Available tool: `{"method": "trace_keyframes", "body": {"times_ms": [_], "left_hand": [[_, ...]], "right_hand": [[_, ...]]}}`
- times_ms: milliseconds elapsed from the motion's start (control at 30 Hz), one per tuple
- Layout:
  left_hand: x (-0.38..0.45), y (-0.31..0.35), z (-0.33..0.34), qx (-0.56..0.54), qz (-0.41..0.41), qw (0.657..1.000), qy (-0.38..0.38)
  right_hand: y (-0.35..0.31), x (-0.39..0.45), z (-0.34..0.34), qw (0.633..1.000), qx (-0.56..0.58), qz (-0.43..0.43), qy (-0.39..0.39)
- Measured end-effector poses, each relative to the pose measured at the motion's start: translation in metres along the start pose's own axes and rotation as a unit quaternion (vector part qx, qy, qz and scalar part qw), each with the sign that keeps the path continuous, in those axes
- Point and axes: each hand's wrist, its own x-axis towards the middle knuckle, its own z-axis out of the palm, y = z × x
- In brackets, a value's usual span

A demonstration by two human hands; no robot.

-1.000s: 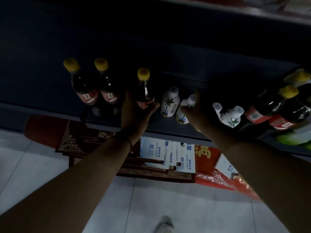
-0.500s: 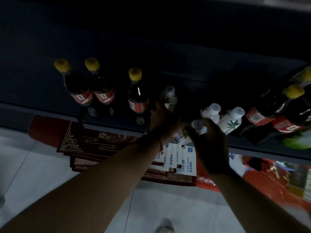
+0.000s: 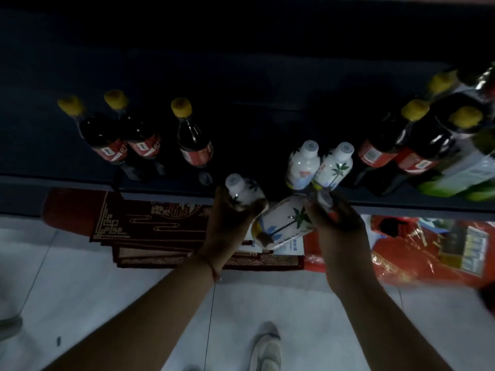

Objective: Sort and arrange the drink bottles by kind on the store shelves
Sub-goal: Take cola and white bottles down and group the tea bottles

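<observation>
Head view, shelf stock as it lies before you.

Left hand: your grip is closed around a white palm-print bottle, cap pointing up and away, held just in front of the shelf edge.

Right hand: your grip is closed near the neck of a second white palm-print bottle, which is tipped over, its base toward your left hand and its cap under your fingers. The two held bottles sit just beside each other, off the shelf.

On the shelf, centre: two more white bottles, upright, touching, near the front edge.

On the shelf, left: three dark cola bottles with yellow caps, red labels; two close together, the third a little apart to the right.

On the shelf, right: further dark bottles with yellow caps, leaning in the wide-angle view, beside green-and-white packaging that is too blurred to identify.

Below the shelf: red and gold patterned boxes stacked on the tiled floor, and crinkled red wrapping to the right.

Bottom of view: one pale shoe on the tiles.
</observation>
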Motion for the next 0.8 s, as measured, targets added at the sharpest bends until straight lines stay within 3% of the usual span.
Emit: {"method": "trace_keyframes", "body": {"times_ms": [167,300,400,533,800], "left_hand": [[-0.104,0.039,-0.044,-0.071,-0.045,0.996,0.007],[-0.180,0.120,-0.083,-0.112,-0.059,0.992,-0.008],[-0.216,0.179,-0.109,-0.097,-0.026,0.993,-0.055],[-0.242,0.258,-0.144,-0.089,0.042,0.991,-0.095],[-0.231,0.391,-0.179,-0.100,0.151,0.983,-0.025]], "right_hand": [[-0.032,-0.062,-0.013,0.952,0.270,0.140,0.006],[-0.093,-0.131,-0.019,0.896,0.365,0.251,0.040],[-0.136,-0.182,-0.026,0.876,0.396,0.274,0.022],[-0.202,-0.234,-0.039,0.876,0.418,0.239,-0.001],[-0.318,-0.248,-0.070,0.926,0.367,0.077,0.051]]}}
